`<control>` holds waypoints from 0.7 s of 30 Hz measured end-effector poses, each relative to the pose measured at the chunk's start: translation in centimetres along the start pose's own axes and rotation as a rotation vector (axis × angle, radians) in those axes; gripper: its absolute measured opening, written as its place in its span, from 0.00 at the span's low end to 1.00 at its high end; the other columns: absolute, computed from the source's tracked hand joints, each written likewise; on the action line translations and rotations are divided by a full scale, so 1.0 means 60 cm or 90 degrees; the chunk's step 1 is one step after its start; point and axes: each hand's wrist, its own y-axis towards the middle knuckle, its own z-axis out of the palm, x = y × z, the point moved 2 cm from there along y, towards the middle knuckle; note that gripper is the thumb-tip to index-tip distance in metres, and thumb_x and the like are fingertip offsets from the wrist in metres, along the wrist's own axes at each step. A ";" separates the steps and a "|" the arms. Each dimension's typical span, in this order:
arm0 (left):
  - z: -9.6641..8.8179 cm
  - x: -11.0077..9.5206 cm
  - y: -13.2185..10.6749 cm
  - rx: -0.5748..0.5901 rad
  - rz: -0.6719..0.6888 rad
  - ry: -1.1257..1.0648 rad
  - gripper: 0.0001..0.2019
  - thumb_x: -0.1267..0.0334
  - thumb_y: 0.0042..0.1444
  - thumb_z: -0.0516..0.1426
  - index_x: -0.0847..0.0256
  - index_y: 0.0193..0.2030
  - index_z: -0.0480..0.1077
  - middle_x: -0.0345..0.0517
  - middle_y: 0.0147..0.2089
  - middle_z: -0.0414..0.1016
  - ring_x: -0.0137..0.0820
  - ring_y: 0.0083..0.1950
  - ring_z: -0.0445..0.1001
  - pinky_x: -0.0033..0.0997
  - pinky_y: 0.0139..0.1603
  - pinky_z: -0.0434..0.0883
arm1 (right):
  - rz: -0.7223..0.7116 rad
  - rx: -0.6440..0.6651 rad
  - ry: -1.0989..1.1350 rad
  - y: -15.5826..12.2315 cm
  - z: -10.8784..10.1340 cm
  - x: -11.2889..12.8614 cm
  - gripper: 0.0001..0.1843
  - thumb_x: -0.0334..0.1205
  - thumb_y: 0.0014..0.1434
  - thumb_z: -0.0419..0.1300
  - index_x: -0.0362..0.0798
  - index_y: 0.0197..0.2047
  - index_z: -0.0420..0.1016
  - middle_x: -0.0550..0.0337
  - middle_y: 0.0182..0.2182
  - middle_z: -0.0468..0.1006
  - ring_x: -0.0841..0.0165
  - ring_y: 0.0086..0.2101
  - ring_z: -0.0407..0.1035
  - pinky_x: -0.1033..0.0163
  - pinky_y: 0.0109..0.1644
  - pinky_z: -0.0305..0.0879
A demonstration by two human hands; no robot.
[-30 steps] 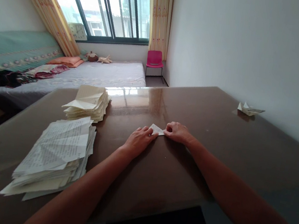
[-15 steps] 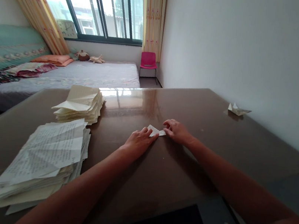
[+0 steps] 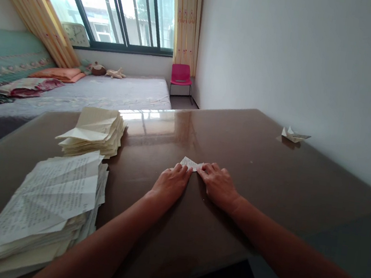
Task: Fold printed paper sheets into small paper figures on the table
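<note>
A small piece of folded printed paper (image 3: 189, 163) lies on the brown tabletop in front of me. My left hand (image 3: 172, 181) holds its left and near edge down, fingers bent and pressed together. At the paper's right end, the fingertips of my right hand (image 3: 217, 183) press it against the table. Both hands partly cover the paper, so its full folded shape is hidden. Farther off to the right sits a folded paper boat (image 3: 294, 136), apart from both hands.
On the left of the glossy table (image 3: 240, 142) lie a stack of printed sheets (image 3: 55, 189) and, behind it, a stack of yellowish paper (image 3: 94, 128). A wall borders the right side. Beyond the table are a bed (image 3: 137, 87) and a pink chair (image 3: 181, 74).
My right hand has come down and left onto the paper's right end; its fingers were raised before. My left hand still holds the paper. The view has shifted slightly.
</note>
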 end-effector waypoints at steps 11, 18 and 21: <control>-0.009 0.000 -0.022 0.015 -0.023 0.042 0.19 0.71 0.63 0.45 0.69 0.59 0.64 0.60 0.53 0.69 0.45 0.55 0.63 0.51 0.52 0.65 | 0.045 -0.001 0.000 -0.006 0.001 -0.012 0.22 0.33 0.65 0.43 0.49 0.60 0.64 0.46 0.52 0.69 0.57 0.49 0.59 0.57 0.44 0.58; -0.022 0.003 -0.027 0.071 -0.067 0.039 0.16 0.73 0.60 0.47 0.68 0.48 0.73 0.61 0.47 0.70 0.45 0.50 0.65 0.46 0.45 0.65 | 0.045 -0.009 -0.003 -0.007 0.001 -0.010 0.23 0.32 0.63 0.45 0.49 0.60 0.65 0.47 0.52 0.69 0.58 0.50 0.60 0.57 0.44 0.60; -0.026 0.004 -0.027 0.096 -0.091 0.033 0.15 0.72 0.60 0.47 0.68 0.46 0.74 0.62 0.47 0.70 0.45 0.49 0.66 0.45 0.44 0.64 | 0.037 -0.015 -0.014 -0.010 0.001 -0.008 0.22 0.32 0.63 0.46 0.48 0.59 0.66 0.46 0.51 0.70 0.58 0.50 0.60 0.58 0.44 0.61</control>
